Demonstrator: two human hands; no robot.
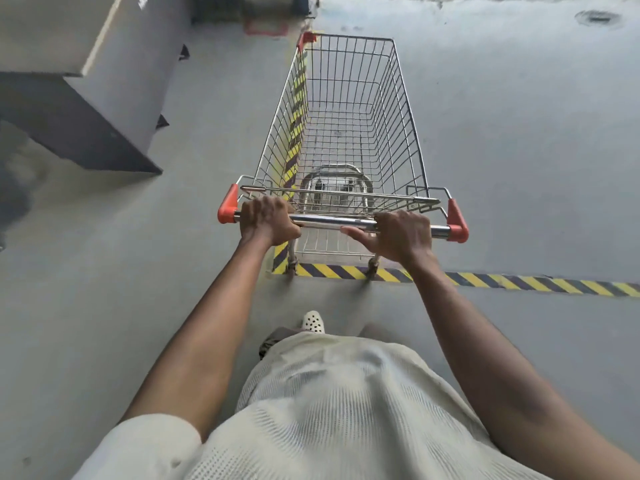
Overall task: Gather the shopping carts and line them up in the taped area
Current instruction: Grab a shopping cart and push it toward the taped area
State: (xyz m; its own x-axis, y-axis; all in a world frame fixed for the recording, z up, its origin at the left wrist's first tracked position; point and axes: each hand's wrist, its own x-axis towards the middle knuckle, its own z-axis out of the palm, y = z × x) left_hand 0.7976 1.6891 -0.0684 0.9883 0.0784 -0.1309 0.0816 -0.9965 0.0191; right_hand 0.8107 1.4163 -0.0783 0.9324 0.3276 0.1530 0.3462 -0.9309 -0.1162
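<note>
Gripping the shopping cart (346, 133) handle (332, 223), left hand (266, 221) clamped, right hand (398, 235) fingers looser, we steer it along the striped tape (519, 282) corner.

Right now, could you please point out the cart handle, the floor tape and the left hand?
cart handle (334, 223): head view, bare chrome bar.
floor tape (540, 282): head view, striped strip.
left hand (266, 221): head view, knuckles.

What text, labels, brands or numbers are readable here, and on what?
None can be read.
White marks on the grey box at the top left: cut off by the frame edge, unreadable.
Shopping cart, its handle bar and orange end caps: no brand or number visible.
Yellow-and-black floor tape: stripes only, no lettering.
Red shape on the floor at the top: blurred, no text discernible.
</note>
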